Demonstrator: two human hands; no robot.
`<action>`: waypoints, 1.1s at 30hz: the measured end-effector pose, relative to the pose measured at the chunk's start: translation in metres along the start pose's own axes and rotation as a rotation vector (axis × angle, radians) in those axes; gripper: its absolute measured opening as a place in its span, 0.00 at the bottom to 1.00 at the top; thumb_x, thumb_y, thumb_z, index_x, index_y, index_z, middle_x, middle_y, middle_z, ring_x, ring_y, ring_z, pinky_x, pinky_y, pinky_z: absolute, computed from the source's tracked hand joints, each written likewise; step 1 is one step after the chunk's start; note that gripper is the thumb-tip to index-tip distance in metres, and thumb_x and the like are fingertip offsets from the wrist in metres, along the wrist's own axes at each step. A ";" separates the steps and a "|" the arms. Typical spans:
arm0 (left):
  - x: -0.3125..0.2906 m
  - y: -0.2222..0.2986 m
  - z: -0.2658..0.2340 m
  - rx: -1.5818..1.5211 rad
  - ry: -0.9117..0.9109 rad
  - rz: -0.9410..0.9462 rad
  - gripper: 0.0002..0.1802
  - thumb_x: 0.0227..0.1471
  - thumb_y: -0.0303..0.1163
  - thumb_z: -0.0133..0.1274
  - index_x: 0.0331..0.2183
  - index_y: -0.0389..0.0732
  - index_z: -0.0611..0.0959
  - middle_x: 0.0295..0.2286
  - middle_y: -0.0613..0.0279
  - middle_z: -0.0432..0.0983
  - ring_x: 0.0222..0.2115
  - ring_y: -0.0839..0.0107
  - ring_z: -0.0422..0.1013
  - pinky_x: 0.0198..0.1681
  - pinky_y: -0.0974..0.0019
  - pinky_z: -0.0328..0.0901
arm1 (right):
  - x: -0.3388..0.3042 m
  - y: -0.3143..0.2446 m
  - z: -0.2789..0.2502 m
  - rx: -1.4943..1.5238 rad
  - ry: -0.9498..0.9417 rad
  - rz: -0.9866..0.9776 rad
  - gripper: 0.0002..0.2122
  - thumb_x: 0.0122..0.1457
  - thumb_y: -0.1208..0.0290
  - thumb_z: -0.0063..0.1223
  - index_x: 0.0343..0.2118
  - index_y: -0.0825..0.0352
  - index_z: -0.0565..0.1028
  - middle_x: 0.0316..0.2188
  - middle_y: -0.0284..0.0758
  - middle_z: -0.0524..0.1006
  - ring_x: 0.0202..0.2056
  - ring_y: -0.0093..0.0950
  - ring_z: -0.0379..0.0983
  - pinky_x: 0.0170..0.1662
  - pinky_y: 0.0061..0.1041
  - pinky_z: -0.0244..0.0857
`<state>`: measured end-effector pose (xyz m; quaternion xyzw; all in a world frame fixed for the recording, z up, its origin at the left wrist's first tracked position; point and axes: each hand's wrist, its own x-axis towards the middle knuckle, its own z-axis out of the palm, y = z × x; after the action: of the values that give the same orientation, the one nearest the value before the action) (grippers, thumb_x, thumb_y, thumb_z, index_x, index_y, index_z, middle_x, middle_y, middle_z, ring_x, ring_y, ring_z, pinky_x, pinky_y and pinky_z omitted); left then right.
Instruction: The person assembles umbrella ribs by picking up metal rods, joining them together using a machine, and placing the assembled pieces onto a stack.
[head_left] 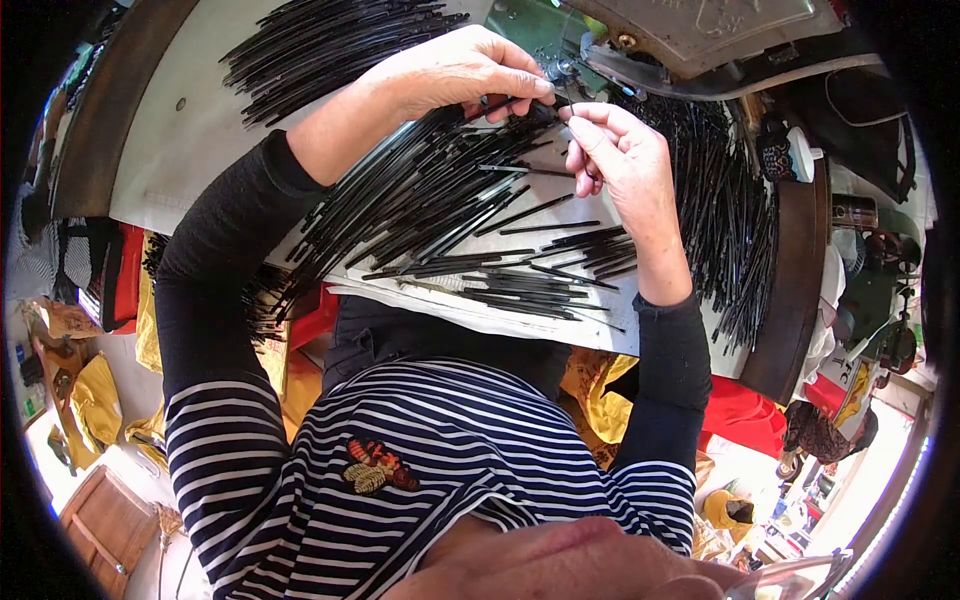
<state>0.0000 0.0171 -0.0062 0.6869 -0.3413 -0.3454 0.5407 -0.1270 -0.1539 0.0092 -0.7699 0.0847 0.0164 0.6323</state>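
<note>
My left hand reaches to the upper middle. Its thumb and fingers are pinched on a thin black strip. Close by on the right, my right hand is also pinched, its fingertips at a small dark end near the left fingertips. Whether both hands grip the same strip cannot be made out. Beneath my hands, a loose pile of thin black strips fans across the white tabletop. Just beyond my fingertips are the metal parts of a machine.
A thick bundle of black strips lies at the far left, another heap of strips on the right. Over the upper right hangs a grey machine body. Brown wooden edges bound the table. A small dark patterned item with a white part sits at the right edge.
</note>
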 end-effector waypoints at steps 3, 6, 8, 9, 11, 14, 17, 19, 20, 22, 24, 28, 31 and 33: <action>0.004 -0.001 -0.003 0.004 -0.034 0.052 0.17 0.53 0.42 0.49 0.36 0.37 0.80 0.18 0.70 0.71 0.16 0.86 0.63 0.18 0.82 0.56 | 0.002 0.000 -0.002 -0.027 0.008 -0.012 0.11 0.56 0.69 0.48 0.37 0.71 0.73 0.18 0.30 0.72 0.14 0.15 0.65 0.17 0.11 0.56; 0.010 0.002 -0.005 -0.008 -0.016 0.035 0.18 0.52 0.41 0.50 0.36 0.36 0.80 0.17 0.70 0.71 0.15 0.86 0.63 0.18 0.82 0.56 | 0.006 -0.004 -0.003 0.007 0.036 -0.013 0.10 0.56 0.69 0.48 0.37 0.71 0.73 0.18 0.30 0.72 0.14 0.14 0.65 0.17 0.11 0.56; 0.014 0.003 -0.007 0.026 0.015 0.040 0.18 0.52 0.41 0.50 0.37 0.36 0.80 0.16 0.70 0.70 0.15 0.85 0.62 0.17 0.82 0.56 | 0.010 -0.005 -0.004 0.024 0.055 -0.014 0.10 0.56 0.69 0.48 0.37 0.71 0.73 0.18 0.29 0.72 0.14 0.14 0.64 0.17 0.10 0.55; 0.016 0.003 -0.007 0.022 0.029 0.026 0.18 0.52 0.41 0.50 0.36 0.36 0.80 0.15 0.70 0.69 0.15 0.86 0.61 0.17 0.81 0.55 | 0.013 -0.004 -0.005 0.054 0.049 -0.004 0.10 0.56 0.70 0.48 0.37 0.70 0.73 0.17 0.29 0.72 0.13 0.14 0.64 0.17 0.10 0.55; 0.015 0.003 -0.007 0.005 0.032 0.027 0.17 0.50 0.42 0.51 0.34 0.38 0.81 0.15 0.71 0.69 0.15 0.85 0.61 0.17 0.80 0.55 | 0.013 -0.003 -0.007 0.029 0.040 -0.005 0.11 0.57 0.69 0.48 0.38 0.71 0.73 0.18 0.29 0.71 0.14 0.13 0.63 0.17 0.10 0.55; 0.015 0.003 -0.005 -0.004 0.039 0.021 0.16 0.49 0.42 0.52 0.31 0.40 0.82 0.15 0.72 0.69 0.14 0.85 0.59 0.17 0.80 0.54 | 0.012 -0.002 -0.008 0.003 0.037 -0.004 0.12 0.57 0.68 0.48 0.39 0.71 0.72 0.18 0.29 0.71 0.15 0.12 0.63 0.17 0.09 0.56; 0.016 0.003 -0.006 -0.022 0.032 0.006 0.16 0.49 0.42 0.52 0.32 0.40 0.82 0.14 0.72 0.69 0.13 0.86 0.59 0.16 0.80 0.53 | 0.012 -0.003 -0.009 -0.007 0.044 0.003 0.12 0.57 0.68 0.48 0.39 0.70 0.72 0.18 0.28 0.71 0.14 0.12 0.62 0.17 0.09 0.55; 0.017 0.004 -0.007 -0.052 0.016 0.000 0.15 0.49 0.41 0.52 0.33 0.39 0.82 0.14 0.72 0.68 0.13 0.86 0.58 0.15 0.80 0.53 | 0.013 -0.003 -0.009 -0.016 0.046 0.010 0.12 0.57 0.68 0.48 0.39 0.70 0.72 0.18 0.28 0.71 0.14 0.12 0.62 0.17 0.09 0.55; 0.018 0.004 -0.007 -0.047 0.030 -0.004 0.15 0.49 0.40 0.52 0.33 0.39 0.82 0.13 0.72 0.68 0.12 0.85 0.57 0.15 0.80 0.52 | 0.014 -0.003 -0.009 -0.010 0.044 0.013 0.12 0.57 0.68 0.49 0.39 0.71 0.72 0.18 0.28 0.71 0.14 0.12 0.62 0.17 0.09 0.55; 0.016 0.006 -0.007 -0.043 0.047 -0.008 0.15 0.49 0.40 0.52 0.33 0.39 0.82 0.13 0.72 0.67 0.11 0.85 0.56 0.14 0.80 0.51 | 0.014 -0.003 -0.008 -0.005 0.038 0.015 0.12 0.56 0.68 0.49 0.39 0.71 0.72 0.18 0.28 0.71 0.14 0.12 0.62 0.17 0.09 0.55; 0.011 0.008 -0.010 -0.093 0.029 -0.044 0.17 0.51 0.40 0.51 0.35 0.35 0.80 0.11 0.72 0.64 0.10 0.86 0.55 0.13 0.80 0.48 | 0.016 -0.002 -0.006 0.085 0.028 0.044 0.11 0.56 0.69 0.50 0.38 0.71 0.73 0.18 0.29 0.72 0.14 0.14 0.64 0.17 0.10 0.55; 0.009 0.011 -0.004 -0.129 0.026 -0.056 0.15 0.49 0.38 0.51 0.33 0.36 0.81 0.10 0.72 0.63 0.10 0.85 0.54 0.13 0.78 0.46 | 0.015 0.003 -0.007 0.183 0.058 0.047 0.12 0.55 0.71 0.50 0.39 0.72 0.71 0.20 0.31 0.72 0.17 0.17 0.67 0.19 0.13 0.58; 0.006 0.012 0.012 -0.082 0.135 -0.047 0.15 0.48 0.40 0.51 0.32 0.39 0.82 0.13 0.71 0.69 0.11 0.85 0.57 0.14 0.78 0.51 | 0.015 0.011 -0.010 0.393 0.222 -0.024 0.09 0.54 0.74 0.50 0.38 0.70 0.72 0.22 0.32 0.73 0.19 0.19 0.69 0.22 0.14 0.63; 0.000 0.011 0.022 -0.198 0.199 0.001 0.15 0.48 0.40 0.51 0.30 0.39 0.82 0.13 0.69 0.71 0.12 0.84 0.60 0.15 0.79 0.54 | 0.020 0.020 -0.018 0.630 0.263 -0.043 0.07 0.55 0.76 0.48 0.37 0.69 0.72 0.24 0.33 0.74 0.22 0.20 0.71 0.25 0.17 0.67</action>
<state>-0.0193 0.0039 0.0002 0.6607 -0.2506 -0.3074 0.6373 -0.1116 -0.1772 -0.0096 -0.5341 0.1502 -0.1230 0.8228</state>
